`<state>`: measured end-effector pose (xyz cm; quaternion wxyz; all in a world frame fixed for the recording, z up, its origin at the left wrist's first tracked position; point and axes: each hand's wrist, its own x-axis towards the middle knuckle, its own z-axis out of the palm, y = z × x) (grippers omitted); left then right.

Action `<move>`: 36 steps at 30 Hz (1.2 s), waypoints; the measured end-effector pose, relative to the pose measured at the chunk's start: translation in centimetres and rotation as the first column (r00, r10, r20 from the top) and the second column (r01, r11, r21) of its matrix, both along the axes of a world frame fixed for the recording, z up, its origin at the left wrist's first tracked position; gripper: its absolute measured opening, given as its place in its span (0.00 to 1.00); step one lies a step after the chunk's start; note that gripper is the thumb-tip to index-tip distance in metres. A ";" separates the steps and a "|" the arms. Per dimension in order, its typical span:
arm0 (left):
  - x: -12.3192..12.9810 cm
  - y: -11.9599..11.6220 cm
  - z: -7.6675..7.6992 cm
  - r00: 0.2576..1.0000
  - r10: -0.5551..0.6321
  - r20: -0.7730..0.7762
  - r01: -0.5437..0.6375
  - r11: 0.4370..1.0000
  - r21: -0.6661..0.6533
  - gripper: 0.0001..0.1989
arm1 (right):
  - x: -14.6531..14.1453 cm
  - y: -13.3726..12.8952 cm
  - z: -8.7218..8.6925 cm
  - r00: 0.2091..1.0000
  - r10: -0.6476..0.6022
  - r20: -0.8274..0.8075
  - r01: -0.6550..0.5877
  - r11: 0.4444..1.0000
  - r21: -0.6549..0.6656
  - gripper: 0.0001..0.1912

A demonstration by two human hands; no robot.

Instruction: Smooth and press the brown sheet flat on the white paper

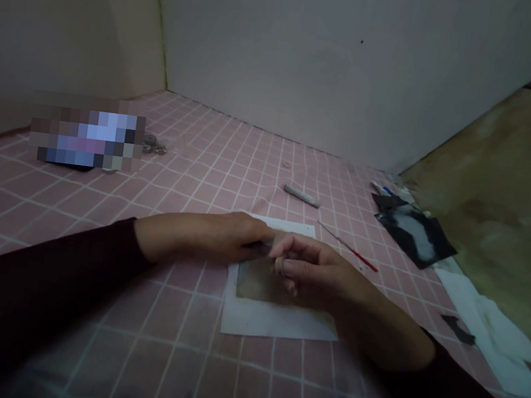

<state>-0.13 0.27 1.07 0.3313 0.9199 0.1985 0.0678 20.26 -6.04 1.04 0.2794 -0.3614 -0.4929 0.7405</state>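
Note:
A white sheet (279, 323) lies on the pink checked cloth, with a brownish-grey square (255, 285) on top of it. Over the sheet's left part, my left hand (222, 236) is closed, palm down, its fingertips near my right hand; whatever they pinch is too small to name. My right hand (310, 266) hovers above the square, its fingers curled round a small round beige piece (279, 266) held between thumb and forefinger. Beyond my right hand lies a thin tool with a red handle (363, 259). A grey tube (301, 196) rests behind the sheet.
Black sheet with a whitish patch (439, 241) at the right, near white papers (509, 339) and a dark curved piece (458, 329). At the left, a blurred-out object (91, 139) stands beside small round items (151, 144). Pale walls rise behind the pink checked cloth (177, 369).

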 end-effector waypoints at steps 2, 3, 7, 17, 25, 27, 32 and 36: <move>0.0 0.0 0.0 1.000 0.001 -0.004 -0.001 1.000 0.002 0.11 | 0.1 0.2 -0.3 0.999 -0.009 -0.042 0.008 1.000 -0.025 0.10; 0.0 0.0 0.0 1.000 -0.005 -0.003 0.005 1.000 0.002 0.11 | 0.2 0.3 -0.5 0.998 -0.018 -0.058 0.015 0.999 -0.047 0.10; 0.0 0.1 0.0 0.999 -0.038 0.027 0.038 0.999 0.012 0.12 | 0.2 0.4 -0.3 0.991 -0.052 -0.122 0.034 0.989 -0.146 0.08; 0.0 0.1 0.0 0.998 -0.053 0.044 0.052 0.998 0.019 0.15 | 0.0 0.5 0.0 0.979 -0.142 -0.146 0.104 0.966 -0.238 0.09; 0.0 0.1 -0.1 0.995 -0.063 0.075 0.063 0.998 0.002 0.14 | 0.1 0.4 0.0 0.984 -0.090 -0.153 0.054 0.973 -0.223 0.10; 0.0 0.1 -0.2 0.995 -0.064 0.074 0.064 0.998 0.011 0.14 | 0.1 0.4 -0.2 0.987 -0.076 -0.145 0.046 0.979 -0.199 0.08; 0.0 0.1 -0.3 0.996 -0.049 0.073 0.049 0.999 0.006 0.11 | 0.2 0.5 -0.9 0.991 -0.051 -0.126 0.037 0.993 -0.109 0.06; 0.0 0.0 -0.2 0.998 -0.026 0.049 0.026 1.000 0.013 0.09 | 0.1 0.5 -1.2 0.992 -0.080 -0.101 0.080 0.997 -0.005 0.05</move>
